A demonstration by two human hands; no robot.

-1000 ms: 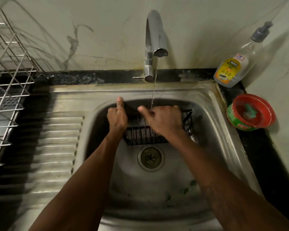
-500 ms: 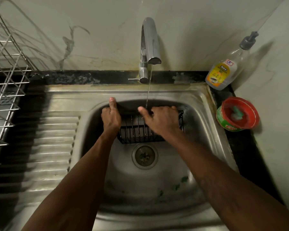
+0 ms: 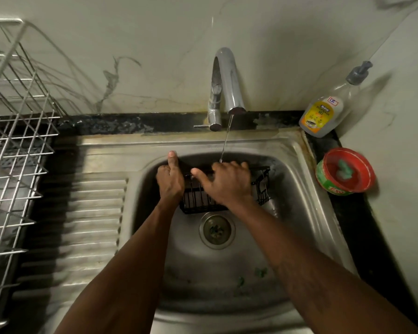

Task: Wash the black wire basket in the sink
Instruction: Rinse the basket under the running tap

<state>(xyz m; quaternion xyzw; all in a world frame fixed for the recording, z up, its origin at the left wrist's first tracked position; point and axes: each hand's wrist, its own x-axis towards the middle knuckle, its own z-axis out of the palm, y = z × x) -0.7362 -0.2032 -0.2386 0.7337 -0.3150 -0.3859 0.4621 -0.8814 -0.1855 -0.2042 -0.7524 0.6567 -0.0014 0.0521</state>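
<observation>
Gripping the left end of the black wire basket (image 3: pixel 223 201), the left hand (image 3: pixel 170 180) has its fingers curled round the frame and its thumb pointing up against the back wall of the sink (image 3: pixel 297 189). Right hand (image 3: pixel 228 183) lies flat over the top of the basket, fingers (image 3: pixel 237 165) bent over the far rim and thumb spread out to the left; whether they actually clamp the wire, I cannot tell. Basket sits at the back of the basin, pressed close to the rear wall, its right end clear of both hands. A thin stream from the tap (image 3: pixel 225 85) lands right at the right-hand fingertips. Nearer us, the drain (image 3: pixel 217 230) and the front of the basin lie open. Ribbed draining board (image 3: pixel 82 218) runs left to a wire dish rack (image 3: pixel 15 131). On the dark worktop (image 3: pixel 362 227) to the right, a soap bottle (image 3: pixel 328 112) and a red tub (image 3: pixel 345 174).
</observation>
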